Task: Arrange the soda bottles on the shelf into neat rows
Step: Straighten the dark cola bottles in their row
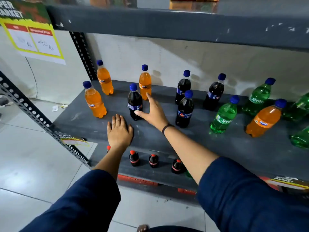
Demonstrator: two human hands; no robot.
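Soda bottles with blue caps stand scattered on the dark grey shelf. Three orange ones are at the left. A fourth orange bottle stands at the right. Dark cola bottles stand mid-shelf. Green bottles are at the right. My right hand is open, fingers spread, its thumb touching the nearest cola bottle. My left hand lies flat and open on the shelf front, holding nothing.
More green bottles sit at the far right edge. A lower shelf holds small red-capped cola bottles. The upper shelf board overhangs the bottles. A perforated metal upright stands at the left; a price sign hangs above it.
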